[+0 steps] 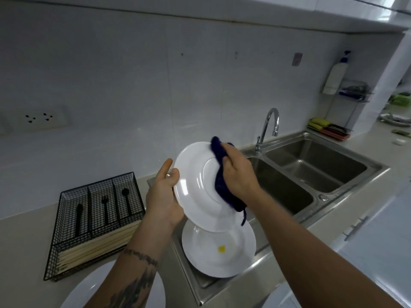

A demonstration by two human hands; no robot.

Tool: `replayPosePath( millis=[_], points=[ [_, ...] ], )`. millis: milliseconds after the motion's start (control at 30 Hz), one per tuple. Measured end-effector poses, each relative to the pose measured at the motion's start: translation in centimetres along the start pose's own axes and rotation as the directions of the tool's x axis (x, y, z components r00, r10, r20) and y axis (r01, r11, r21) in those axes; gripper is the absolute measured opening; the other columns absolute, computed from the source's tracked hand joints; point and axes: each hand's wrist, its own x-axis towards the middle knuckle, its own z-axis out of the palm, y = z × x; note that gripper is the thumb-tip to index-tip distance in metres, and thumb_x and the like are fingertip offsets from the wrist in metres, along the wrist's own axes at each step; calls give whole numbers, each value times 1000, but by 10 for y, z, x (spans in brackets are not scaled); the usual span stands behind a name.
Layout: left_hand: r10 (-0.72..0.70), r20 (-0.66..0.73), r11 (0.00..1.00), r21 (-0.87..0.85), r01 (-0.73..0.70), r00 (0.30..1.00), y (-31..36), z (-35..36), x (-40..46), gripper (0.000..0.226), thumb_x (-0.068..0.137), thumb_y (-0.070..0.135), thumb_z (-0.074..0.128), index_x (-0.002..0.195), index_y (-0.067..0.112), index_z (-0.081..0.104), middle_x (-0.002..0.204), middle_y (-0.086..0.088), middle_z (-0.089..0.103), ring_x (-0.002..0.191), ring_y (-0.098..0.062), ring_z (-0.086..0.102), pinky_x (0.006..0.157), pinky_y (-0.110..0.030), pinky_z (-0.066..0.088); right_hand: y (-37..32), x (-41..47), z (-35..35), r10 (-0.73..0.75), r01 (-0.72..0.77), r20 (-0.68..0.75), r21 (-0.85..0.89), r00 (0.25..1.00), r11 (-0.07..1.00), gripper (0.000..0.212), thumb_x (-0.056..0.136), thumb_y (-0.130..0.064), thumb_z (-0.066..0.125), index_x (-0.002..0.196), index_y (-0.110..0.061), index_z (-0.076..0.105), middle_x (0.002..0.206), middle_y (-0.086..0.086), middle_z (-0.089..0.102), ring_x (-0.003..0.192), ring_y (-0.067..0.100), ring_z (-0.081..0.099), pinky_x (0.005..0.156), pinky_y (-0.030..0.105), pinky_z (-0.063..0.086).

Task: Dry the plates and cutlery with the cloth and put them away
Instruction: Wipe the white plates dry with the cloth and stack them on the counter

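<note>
White glazed ceramic fills the middle of the view: a round dinner plate (pixel 200 187) held up on edge above the steel drainboard (pixel 224 287), its underside with the raised foot ring turned toward the person. The left hand (pixel 162 196) grips the plate's left rim, thumb over the near face and forefinger extended behind it. The right hand (pixel 239 174) is curled round a bunched dark blue cloth (pixel 222 181) and presses it against the plate's right side, a loose tail of cloth hanging below.

The step in hand is judged to be drying this plate's back. The next move probably calls for wiping round the rest of the rim and foot ring, turning the plate to check the front, then setting it away.

A second white plate (pixel 219 250), bearing a small yellow speck, lies on the drainboard directly under the held one and looks not yet dried. Part of a third plate (pixel 89 292) shows at the bottom edge on the counter. A black wire cutlery caddy (pixel 66 218) to the left holds black cutlery and pale chopsticks.
</note>
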Motion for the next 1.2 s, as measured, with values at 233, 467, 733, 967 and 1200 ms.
replayPosePath(
  millis=[233, 467, 733, 967, 1200],
  points=[
    [16, 45, 987, 156, -23, 999, 7, -8, 5, 37, 99, 12, 53, 134, 24, 59, 121, -6, 69, 104, -27, 68, 84, -44, 57, -26, -9, 7, -100, 103, 96, -26, 990, 994, 49, 97, -9, 37, 144, -22, 40, 147, -3, 42, 133, 14, 37, 111, 23, 22],
    [101, -31, 984, 153, -95, 994, 9, -14, 10, 28, 98, 11, 56, 114, 31, 67, 108, -2, 71, 92, -24, 69, 73, -38, 57, 4, 6, -7, -33, 32, 48, 23, 998, 999, 44, 97, -7, 37, 138, -19, 49, 137, 1, 53, 126, 18, 47, 105, 25, 33],
    [101, -62, 993, -57, -104, 993, 11, -18, 16, 32, 101, 7, 46, 129, 16, 58, 107, -5, 69, 84, -20, 68, 66, -34, 56, 16, -84, 21, 9, 21, -193, 155, 981, 988, 55, 97, -1, 37, 143, -32, 36, 142, -23, 40, 131, -10, 33, 109, 13, 27],
    [-28, 17, 999, -23, 29, 999, -16, 4, 10, 38, 101, 10, 44, 138, 12, 53, 125, -17, 65, 100, -30, 68, 67, -36, 61, -4, -82, 39, -345, 360, 108, -196, 932, 912, 61, 85, -13, 40, 147, -13, 36, 156, 3, 28, 146, 28, 19, 119, 48, 12],
    [-10, 33, 998, 59, 8, 999, -16, -13, 5, 33, 98, 6, 51, 129, 14, 59, 113, -11, 68, 91, -28, 66, 81, -42, 56, 7, -27, 4, -127, 124, -14, -111, 992, 986, 54, 90, -13, 32, 144, -16, 41, 151, 2, 39, 140, 20, 31, 117, 35, 22]
  ],
)
